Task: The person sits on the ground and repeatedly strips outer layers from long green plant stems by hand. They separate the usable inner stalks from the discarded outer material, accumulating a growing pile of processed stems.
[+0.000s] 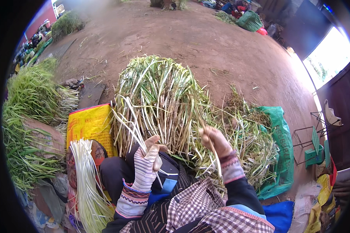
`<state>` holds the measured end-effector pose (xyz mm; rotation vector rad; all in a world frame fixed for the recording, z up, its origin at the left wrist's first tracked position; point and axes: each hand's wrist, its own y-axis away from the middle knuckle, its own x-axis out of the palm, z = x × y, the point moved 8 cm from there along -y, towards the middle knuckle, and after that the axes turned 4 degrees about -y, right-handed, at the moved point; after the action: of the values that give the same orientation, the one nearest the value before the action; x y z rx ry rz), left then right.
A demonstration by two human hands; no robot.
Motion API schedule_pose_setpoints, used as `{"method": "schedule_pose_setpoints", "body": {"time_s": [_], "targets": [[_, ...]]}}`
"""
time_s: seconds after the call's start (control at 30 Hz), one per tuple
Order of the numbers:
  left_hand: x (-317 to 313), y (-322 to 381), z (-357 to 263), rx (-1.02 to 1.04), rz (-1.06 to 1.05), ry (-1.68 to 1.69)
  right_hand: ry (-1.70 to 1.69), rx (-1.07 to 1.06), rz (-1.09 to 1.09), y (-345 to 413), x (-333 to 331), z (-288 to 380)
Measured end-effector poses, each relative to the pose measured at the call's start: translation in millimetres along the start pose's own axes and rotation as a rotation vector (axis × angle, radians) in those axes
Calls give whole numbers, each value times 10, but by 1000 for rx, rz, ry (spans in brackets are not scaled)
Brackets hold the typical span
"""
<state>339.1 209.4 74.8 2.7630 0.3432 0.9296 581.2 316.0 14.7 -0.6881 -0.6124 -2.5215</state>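
My left hand (147,164), in a striped glove with bare fingertips, grips a few slim white stalks (133,125) whose cut-looking ends stick out below the fist. My right hand (217,141) is closed around a long brownish-green strand (217,163), which hangs below the fist. Straight before me stands a thick stack of long leafy stalks (163,107), pale at the near ends and green at the far ends. By my left knee lies a bundle of clean white stalks (87,174) with yellowish-green tips.
Loose leaf trimmings (245,145) lie on a green woven sack (281,171) at right. A yellow printed sack (90,125) and leafy green bundles (32,93) lie at left. A folding metal frame (302,142) stands far right. Another person (242,7) sits across the earthen floor (175,38).
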Motion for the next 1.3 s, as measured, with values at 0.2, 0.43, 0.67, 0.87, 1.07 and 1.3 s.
{"method": "schedule_pose_setpoints", "body": {"time_s": [0.2, 0.43, 0.67, 0.87, 1.07, 1.3], "targets": [[39, 21, 23, -19, 7, -83, -255, -159, 228, 1047, 739, 293], [37, 47, 8, 6, 0, -70, 218, 113, -192, 743, 535, 184], [74, 51, -56, 25, 1, -45, 217, -50, 17, 778, 498, 299], [274, 175, -112, -10, 47, -59, 452, 245, -164, 809, 486, 21], [413, 192, 154, -164, 25, -119, 468, 87, 105, 960, 872, 101], [385, 143, 287, -221, 52, -173, 734, 29, 124, 887, 1009, 72]]}}
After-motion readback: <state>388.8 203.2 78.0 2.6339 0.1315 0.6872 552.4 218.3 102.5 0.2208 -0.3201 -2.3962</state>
